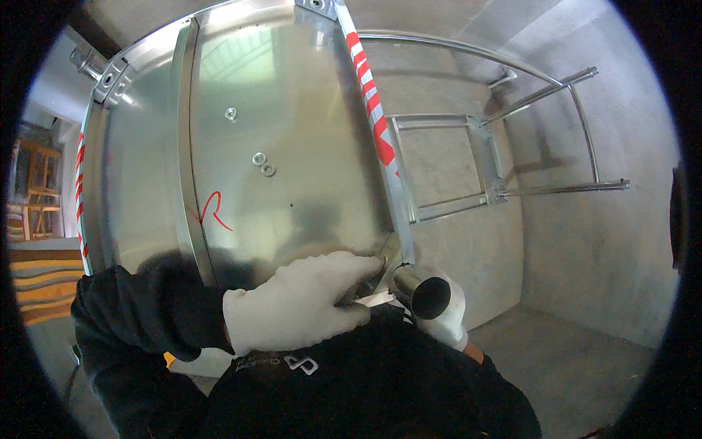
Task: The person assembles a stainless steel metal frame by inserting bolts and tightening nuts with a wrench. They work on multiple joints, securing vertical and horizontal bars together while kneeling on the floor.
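A wide sheet-metal panel (pixel 314 110) lies in front of me, with a raised rim and a lengthwise rib (pixel 186 146). My left hand (pixel 300 300), in a white knit glove, is curled at its near right corner, thumb and fingers closing around the corner metalwork. The fingertips are partly hidden there. A short, shiny metal tube (pixel 411 284) stands at the same corner, its round open end toward me. Wrapped around its right side is my gloved right hand (pixel 450 311). Three small metal rings, like nuts, lie on the panel: one ring (pixel 231 113) farther off, two touching rings (pixel 263 164) nearer.
Red-and-white striped tape (pixel 369 95) runs along the panel's right rim. Beyond it, a metal frame with tubular legs (pixel 570 189) is on the grey floor by the wall. Corner brackets (pixel 113 82) sit at the far corners. Wooden chairs (pixel 40 179) stand at far left.
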